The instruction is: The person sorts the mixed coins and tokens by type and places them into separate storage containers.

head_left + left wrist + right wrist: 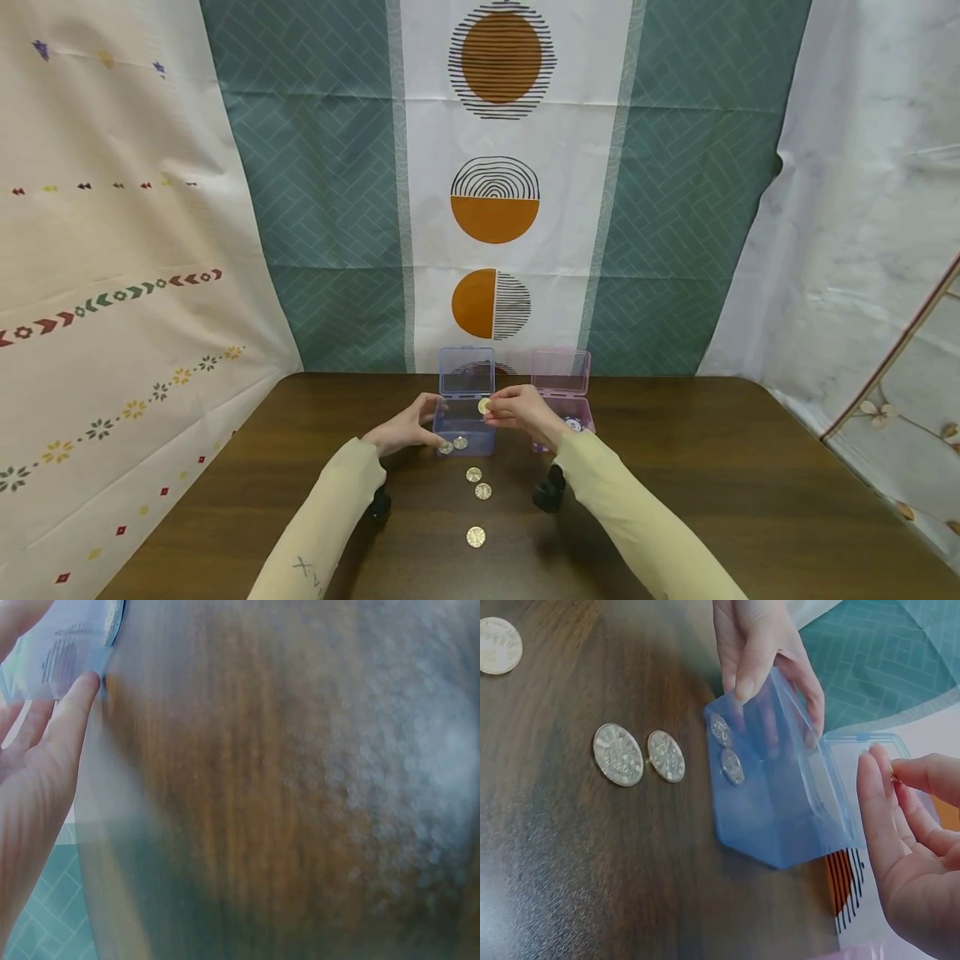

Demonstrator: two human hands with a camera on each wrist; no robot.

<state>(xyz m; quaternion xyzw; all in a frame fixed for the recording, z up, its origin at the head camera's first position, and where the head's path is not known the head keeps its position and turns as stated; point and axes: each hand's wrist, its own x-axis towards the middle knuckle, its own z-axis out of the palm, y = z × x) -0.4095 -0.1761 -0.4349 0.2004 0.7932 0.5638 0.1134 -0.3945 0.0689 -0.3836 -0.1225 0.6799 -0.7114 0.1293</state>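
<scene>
A see-through blue plastic box [478, 440] stands on the table with its hinged lid [467, 372] raised at the back. My left hand [406, 427] grips its left end, thumb at the front wall and fingers towards the back. Two coins [732, 766] show through the wall, low inside the box. Over the box's right side, my right hand [525, 410] pinches a gold coin [483, 407] between thumb and fingertips. In the right wrist view those fingers hide most of that coin. Three gold coins, one nearest the front [476, 537], lie flat before the box.
To the right, partly behind my right hand, stands an open pink box [585, 410] holding a round blue-and-white piece [573, 424]. The dark wooden table [675, 492] reaches back to a patterned cloth [517, 250]. Bare wood shows on both sides of the arms.
</scene>
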